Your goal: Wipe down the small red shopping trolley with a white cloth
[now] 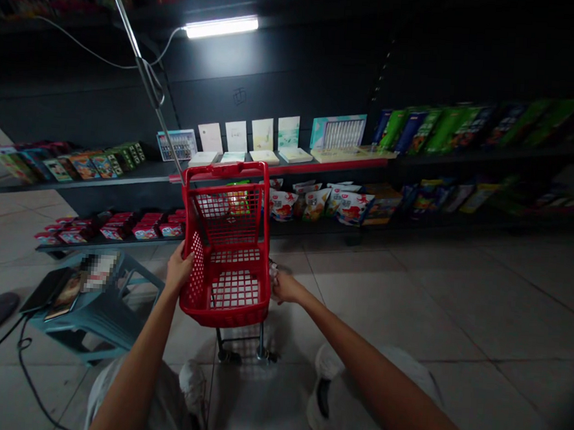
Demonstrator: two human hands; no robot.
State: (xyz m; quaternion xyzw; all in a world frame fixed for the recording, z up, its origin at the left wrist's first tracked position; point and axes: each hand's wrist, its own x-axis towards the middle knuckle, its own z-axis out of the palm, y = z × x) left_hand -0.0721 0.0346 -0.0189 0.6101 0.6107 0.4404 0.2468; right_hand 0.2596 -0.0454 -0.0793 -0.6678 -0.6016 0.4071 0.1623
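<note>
A small red plastic shopping cart (pixel 233 315) stands upright on the floor right before me, its basket holding nothing I can see. My left hand (pixel 179 268) grips the basket's left wall, thumb toward the inside and the other fingers hidden. At the right wall is my right hand (pixel 285 287), with its fingers curled in. A small pale, shiny thing (pixel 274 268) shows at those fingertips, too blurred to name. Whether this hand also grips the cart I cannot tell.
Dark shelves hold upright books (pixel 236 136), snack bags (pixel 355 208) and pink-red boxes (pixel 147 226). To the left stands a blue-grey plastic stool (pixel 90 323) bearing a dark device with a cable. A metal pole (pixel 128 27) rises behind the cart; a lit lamp (pixel 222 27) hangs above.
</note>
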